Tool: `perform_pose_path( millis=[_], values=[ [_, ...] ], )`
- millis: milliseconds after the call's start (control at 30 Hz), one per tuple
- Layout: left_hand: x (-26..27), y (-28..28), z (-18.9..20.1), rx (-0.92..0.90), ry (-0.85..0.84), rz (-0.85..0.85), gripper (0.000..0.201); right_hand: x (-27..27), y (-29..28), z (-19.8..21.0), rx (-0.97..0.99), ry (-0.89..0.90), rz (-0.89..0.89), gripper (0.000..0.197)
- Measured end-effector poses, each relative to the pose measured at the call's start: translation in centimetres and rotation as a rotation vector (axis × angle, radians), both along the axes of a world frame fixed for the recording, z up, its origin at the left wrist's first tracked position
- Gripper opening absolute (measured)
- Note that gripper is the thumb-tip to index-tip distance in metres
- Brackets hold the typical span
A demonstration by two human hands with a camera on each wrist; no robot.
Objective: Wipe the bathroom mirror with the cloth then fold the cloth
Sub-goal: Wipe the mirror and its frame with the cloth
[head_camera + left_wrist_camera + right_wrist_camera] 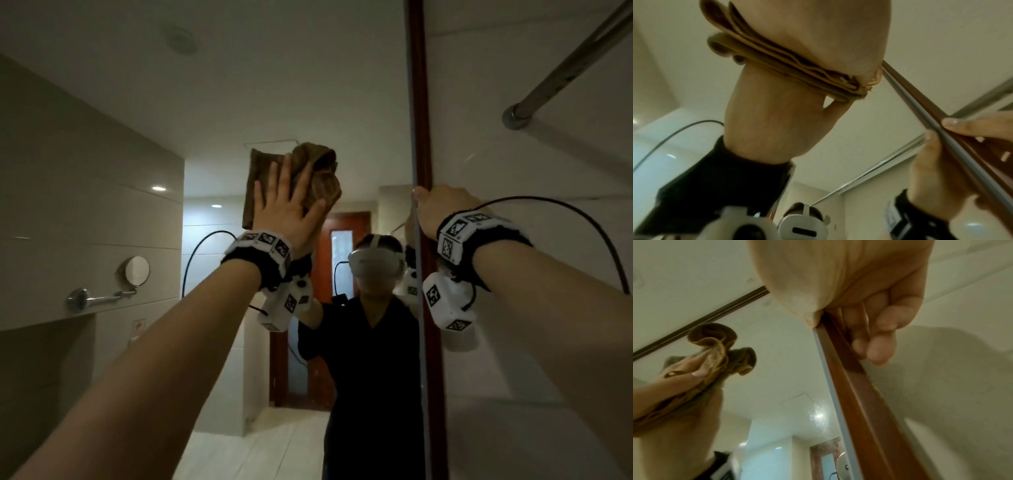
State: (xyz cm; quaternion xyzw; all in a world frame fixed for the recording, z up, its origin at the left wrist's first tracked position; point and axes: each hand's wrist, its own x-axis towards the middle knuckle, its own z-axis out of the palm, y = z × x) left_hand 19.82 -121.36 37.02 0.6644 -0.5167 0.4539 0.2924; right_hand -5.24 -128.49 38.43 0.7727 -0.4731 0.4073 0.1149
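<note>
Head view: left hand (pixel 286 202) raised flat against mirror (pixel 219 113), fingers (pixel 272 178) straight and spread, pressing brown cloth (pixel 323 178) onto glass. Cloth bunched and partly folded, top edge showing above fingertips, one flat corner out to the left. Right hand (pixel 442 205) up at mirror's right edge, gripping reddish-brown wooden frame (pixel 419 102); fingers curled round frame edge, thumb on glass side. Tagged black bands and white camera units on both wrists, black cables looping off them.

Left wrist view: cloth (pixel 789 60) seen edge-on in several layers, sandwiched between palm (pixel 818 29) and glass. Right hand (pixel 970 125) visible lower right on frame (pixel 925 99), fingertip on wood.

Right wrist view: fingers (pixel 877 332) wrapped over frame (pixel 849 373), tips on wall side. Cloth (pixel 715 344) further left on glass, held under left hand (pixel 674 382), loose folds curling past fingertips.

Reflected in mirror: person in dark top wearing white headset (pixel 375 262), wooden door behind. Round shaving mirror (pixel 136 270) on chrome arm at left wall. Metal rail (pixel 565 65) upper right.
</note>
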Motion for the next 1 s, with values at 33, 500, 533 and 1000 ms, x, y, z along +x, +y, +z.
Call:
perform_pose_path(
  millis=[33, 500, 533, 1000],
  values=[
    [0.5, 0.2, 0.3, 0.006, 0.039, 0.019, 0.070, 0.1, 0.0, 0.0, 0.017, -0.004, -0.018, 0.041],
    [-1.0, -1.0, -1.7, 0.011, -0.265, -0.056, 0.070, -0.1, 1.0, -0.1, 0.044, -0.107, 0.054, 0.043],
    [0.4, -0.6, -0.3, -0.035, -0.161, -0.045, 0.070, -0.2, 1.0, -0.2, 0.041, -0.090, 0.064, 0.041],
    [0.5, -0.7, -0.7, 0.040, -0.446, -0.016, 0.072, -0.2, 0.8, -0.2, 0.017, -0.094, 0.071, 0.046]
  ],
)
